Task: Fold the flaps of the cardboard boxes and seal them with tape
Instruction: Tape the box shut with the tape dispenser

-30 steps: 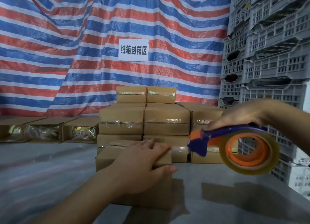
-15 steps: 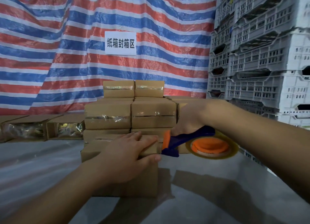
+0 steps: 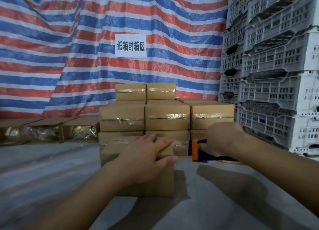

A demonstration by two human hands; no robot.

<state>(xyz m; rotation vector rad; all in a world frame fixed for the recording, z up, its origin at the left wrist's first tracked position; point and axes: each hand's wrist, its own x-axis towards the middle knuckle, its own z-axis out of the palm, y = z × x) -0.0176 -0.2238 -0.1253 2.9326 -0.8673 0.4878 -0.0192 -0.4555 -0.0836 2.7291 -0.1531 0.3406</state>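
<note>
On the grey plastic-covered table [image 3: 51,174] straight ahead of me sits the cardboard box [image 3: 148,183] I am working on, its top flaps down. My left hand [image 3: 146,159] lies flat over the top of it, fingers stretched toward the far edge and the thumb hooked over the near right corner — pressing, not gripping. Just to the right of the box, apart from it, my right hand [image 3: 222,140] is curled around the tape dispenser [image 3: 198,151]; I can see its orange front and dark blue body low over the table, with the rest hidden under my wrist, so I cannot tell whether it touches the surface.

Directly behind the box stands a stack of sealed boxes [image 3: 165,116], several rows deep and three layers high, clear tape glinting across their fronts. To the left of that stack, a row of open boxes [image 3: 51,133] lies on its side with something shiny inside — too blurred to name. A red, white and blue striped tarp [image 3: 69,57] hangs across the back, carrying a white sign [image 3: 130,46] with printed characters. Grey slotted plastic crates [image 3: 276,74] are piled high along the right.
</note>
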